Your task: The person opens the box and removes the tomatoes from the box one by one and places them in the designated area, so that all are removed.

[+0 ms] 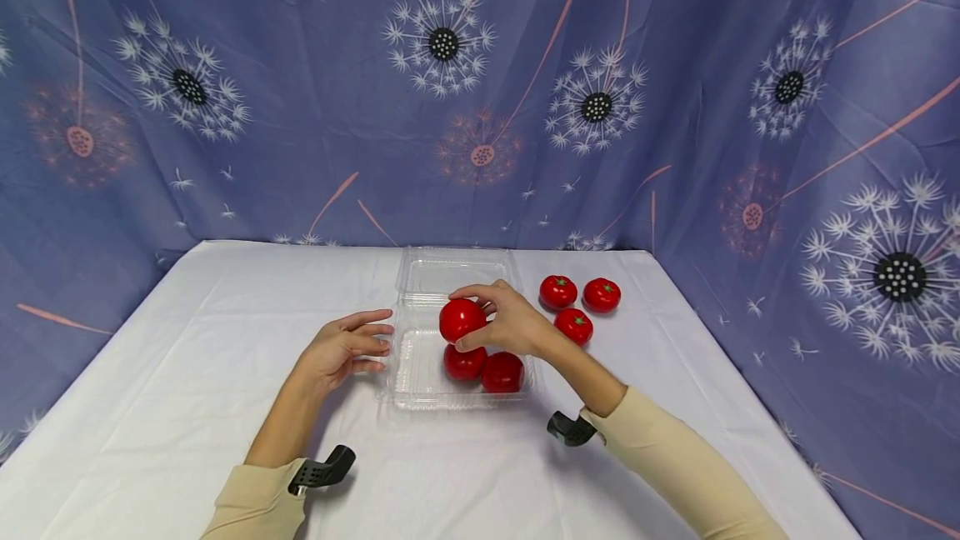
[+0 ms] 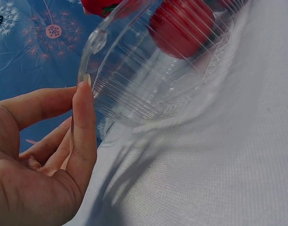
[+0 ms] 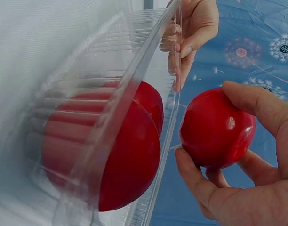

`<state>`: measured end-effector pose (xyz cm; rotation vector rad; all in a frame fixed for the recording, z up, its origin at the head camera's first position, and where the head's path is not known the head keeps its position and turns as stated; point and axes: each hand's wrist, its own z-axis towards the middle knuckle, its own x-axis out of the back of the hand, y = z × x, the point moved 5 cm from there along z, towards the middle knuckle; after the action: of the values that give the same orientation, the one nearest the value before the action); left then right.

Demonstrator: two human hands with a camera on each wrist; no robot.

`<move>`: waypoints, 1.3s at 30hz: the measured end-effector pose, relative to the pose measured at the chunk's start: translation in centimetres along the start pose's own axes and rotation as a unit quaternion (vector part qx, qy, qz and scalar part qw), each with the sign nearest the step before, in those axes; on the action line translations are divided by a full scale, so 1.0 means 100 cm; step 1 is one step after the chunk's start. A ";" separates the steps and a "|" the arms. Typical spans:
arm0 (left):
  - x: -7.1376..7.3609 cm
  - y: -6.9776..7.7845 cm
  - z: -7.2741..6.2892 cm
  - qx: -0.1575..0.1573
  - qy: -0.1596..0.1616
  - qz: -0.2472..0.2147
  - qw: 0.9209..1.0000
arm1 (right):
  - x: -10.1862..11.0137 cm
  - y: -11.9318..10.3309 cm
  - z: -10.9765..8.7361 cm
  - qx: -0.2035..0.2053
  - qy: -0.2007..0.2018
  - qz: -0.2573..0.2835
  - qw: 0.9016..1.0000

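Observation:
Above the clear plastic container [image 1: 420, 361], my right hand [image 1: 510, 319] holds a red tomato [image 1: 461, 321], with thumb and fingers round its sides. Two more tomatoes, one [image 1: 502, 373] at the front right and another [image 1: 463, 363] beside it, sit inside the container. In the right wrist view the held tomato [image 3: 217, 128] is apart from the container's rim [image 3: 134, 75]. My left hand [image 1: 341, 350] is at the container's left side, fingers extended and spread. In the left wrist view its fingertips [image 2: 85, 84] are right at the rim [image 2: 83, 66].
The container's hinged lid [image 1: 455, 275] lies open behind it. Right of the container three tomatoes rest on the white cloth: a back-left one [image 1: 558, 292], a back-right one [image 1: 602, 295] and a front one [image 1: 574, 327]. A patterned blue curtain [image 1: 315, 107] hangs behind the table.

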<state>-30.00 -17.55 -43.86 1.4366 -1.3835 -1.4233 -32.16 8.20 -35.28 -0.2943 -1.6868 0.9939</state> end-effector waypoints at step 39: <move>-0.002 0.000 -0.001 0.000 -0.004 0.000 1.000 | 0.029 0.023 -0.016 -0.033 0.050 0.060 0.996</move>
<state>-29.85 -17.35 -43.78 1.4328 -1.3879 -1.4301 -32.39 12.17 -34.93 -0.4876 -1.6278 0.9956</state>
